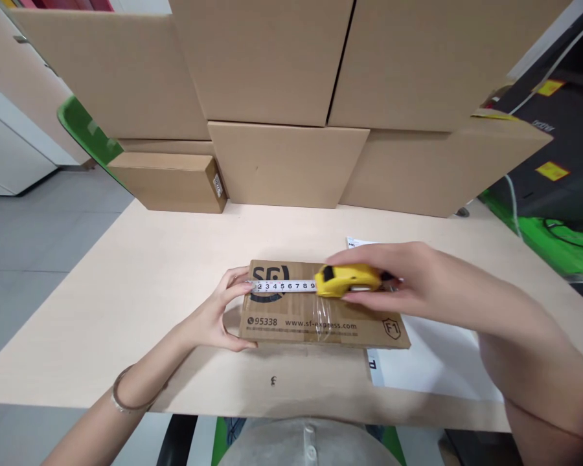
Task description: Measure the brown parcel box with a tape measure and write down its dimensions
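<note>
A flat brown cardboard box [301,329] with black "SF" print lies near the middle of the table, clear tape across its top. My left hand [218,312] grips the box's left end, thumb at the near corner and fingers at the far side; a fingertip presses the tape's end at that edge. The white measuring blade [286,286] runs out over the box top, numbers up to 9 showing. In my right hand [393,275] is a yellow tape measure [347,281], held between thumb and fingers above the box. The palm side of this hand is hidden.
Under the box's right part and my right forearm lies a white sheet [432,356]. Tall cardboard panels [286,165] stand along the table's back. A closed brown box [170,184] sits at the back left, and a black machine [554,129] stands at right.
</note>
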Demonstrator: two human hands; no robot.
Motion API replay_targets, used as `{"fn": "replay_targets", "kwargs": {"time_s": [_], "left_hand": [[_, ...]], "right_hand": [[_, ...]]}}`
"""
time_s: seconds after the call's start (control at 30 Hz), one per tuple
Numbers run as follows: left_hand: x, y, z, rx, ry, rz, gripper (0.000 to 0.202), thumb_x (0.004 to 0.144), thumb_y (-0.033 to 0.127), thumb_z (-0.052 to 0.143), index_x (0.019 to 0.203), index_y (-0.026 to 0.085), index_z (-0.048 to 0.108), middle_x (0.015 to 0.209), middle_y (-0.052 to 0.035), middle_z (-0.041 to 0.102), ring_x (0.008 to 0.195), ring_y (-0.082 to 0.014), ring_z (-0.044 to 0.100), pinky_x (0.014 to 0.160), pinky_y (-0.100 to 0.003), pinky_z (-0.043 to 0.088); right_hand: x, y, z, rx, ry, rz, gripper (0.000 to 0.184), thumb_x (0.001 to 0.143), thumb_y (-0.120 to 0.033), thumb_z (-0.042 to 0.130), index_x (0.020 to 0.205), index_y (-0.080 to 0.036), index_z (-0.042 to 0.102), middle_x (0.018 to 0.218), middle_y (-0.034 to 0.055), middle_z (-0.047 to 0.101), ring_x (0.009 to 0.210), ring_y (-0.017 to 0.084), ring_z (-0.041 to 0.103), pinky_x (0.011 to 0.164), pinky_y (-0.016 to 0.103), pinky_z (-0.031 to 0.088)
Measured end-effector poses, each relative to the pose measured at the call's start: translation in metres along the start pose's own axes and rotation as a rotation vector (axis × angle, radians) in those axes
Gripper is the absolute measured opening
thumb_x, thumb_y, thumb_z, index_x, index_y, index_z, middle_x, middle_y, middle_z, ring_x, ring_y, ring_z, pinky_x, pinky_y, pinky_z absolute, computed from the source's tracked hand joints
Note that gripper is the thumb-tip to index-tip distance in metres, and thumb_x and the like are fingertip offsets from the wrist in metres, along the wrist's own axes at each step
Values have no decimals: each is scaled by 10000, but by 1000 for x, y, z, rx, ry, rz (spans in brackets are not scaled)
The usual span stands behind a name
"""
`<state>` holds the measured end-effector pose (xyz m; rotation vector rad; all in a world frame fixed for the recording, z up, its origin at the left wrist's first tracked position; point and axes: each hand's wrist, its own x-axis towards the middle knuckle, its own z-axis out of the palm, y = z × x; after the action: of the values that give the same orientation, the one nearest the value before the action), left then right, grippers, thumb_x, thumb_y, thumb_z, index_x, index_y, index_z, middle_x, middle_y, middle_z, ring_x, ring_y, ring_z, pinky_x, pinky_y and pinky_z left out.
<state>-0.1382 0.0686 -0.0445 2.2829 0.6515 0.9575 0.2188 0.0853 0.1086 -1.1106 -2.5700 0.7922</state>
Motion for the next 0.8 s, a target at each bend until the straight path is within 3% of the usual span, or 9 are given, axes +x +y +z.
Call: {"fn": "replay_targets", "kwargs": {"time_s": [0.2, 0.27, 0.5, 0.63, 0.8], "left_hand": [[-2, 0, 0, -33, -3, -21, 943, 796, 400, 853, 1564, 449, 309, 1542, -127, 338, 1494, -375, 324, 1158, -660, 398], [-2, -1, 0, -40, -2, -19, 946, 790, 384, 857, 1563, 447, 315, 1541, -128, 343, 1490, -383, 330, 1153, -666, 399], [-2, -8, 0, -46, 21, 18, 987, 757, 367, 883, 1569, 451, 328, 1538, -131, 353, 1461, -408, 359, 1139, -646, 426], [-4, -10, 1, -54, 24, 31, 1006, 754, 358, 884, 1586, 442, 323, 1556, -132, 344, 1465, -416, 348, 1140, -652, 419], [-7, -13, 6, -110, 44, 16, 1159, 715, 357, 917, 1635, 450, 217, 1619, -127, 314, 1504, -421, 316, 1200, -651, 347]], "right_hand": [[-76, 48, -27, -49, 128, 248, 307, 915, -492, 705, 1212, -418, 717, 1007, 40, 785, 726, 246, 693, 606, 370, 517], [-84, 54, -24, -37, 148, 287, 313, 902, -524, 708, 1196, -418, 722, 996, 39, 785, 693, 246, 681, 589, 375, 508], [-86, 58, -15, -88, 176, 218, 370, 934, -523, 678, 1257, -345, 665, 1004, 20, 776, 644, 191, 647, 560, 310, 493], [-70, 45, -22, -107, 134, 115, 336, 942, -475, 690, 1245, -335, 655, 1000, 3, 772, 705, 182, 680, 584, 288, 494], [-1, 5, -8, -54, 5, 5, 344, 961, -445, 665, 1272, -308, 613, 1067, -3, 758, 819, 184, 703, 663, 279, 493]]}}
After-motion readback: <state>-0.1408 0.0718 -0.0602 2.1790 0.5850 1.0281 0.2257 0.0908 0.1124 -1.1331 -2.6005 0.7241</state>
